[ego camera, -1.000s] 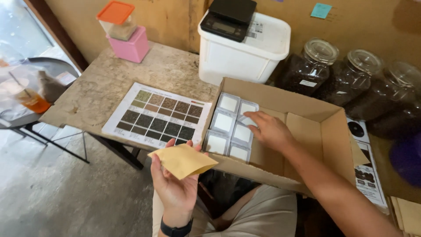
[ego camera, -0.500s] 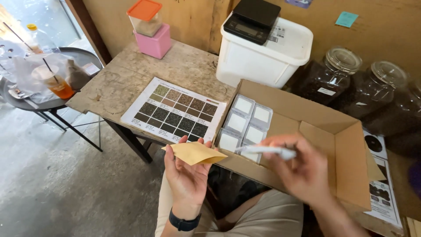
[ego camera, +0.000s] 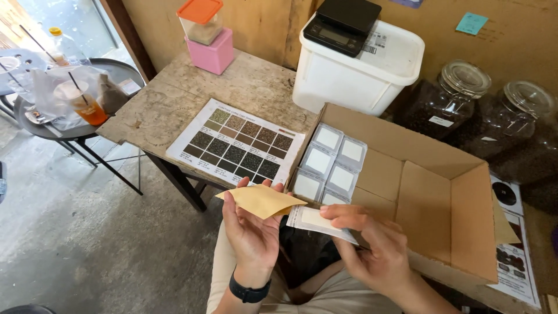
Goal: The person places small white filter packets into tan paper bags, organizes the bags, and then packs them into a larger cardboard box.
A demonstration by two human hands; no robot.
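Clear packet [ego camera: 321,223] pinched in the right hand [ego camera: 372,250], tan envelope [ego camera: 261,200] gripped in the left hand [ego camera: 253,229].
Both are held above the lap, the packet just right of the envelope; beyond them an open cardboard box [ego camera: 442,215] holds more packets [ego camera: 328,163], beside a colour chart [ego camera: 235,145] on the tabletop [ego camera: 168,99].

On the table [ego camera: 174,99], just beyond the hands, lies a printed chart of dark colour squares [ego camera: 237,145]. Farther from the hands, at the back edge, a pink box [ego camera: 216,53] carries a clear tub with an orange lid [ego camera: 200,19]. To the right of these stands a white bin [ego camera: 360,72] with a black scale [ego camera: 343,23] on top. Far right, there are glass jars of dark beans [ego camera: 447,99]. Far left, an iced drink [ego camera: 81,102] stands on a round side table [ego camera: 119,67].
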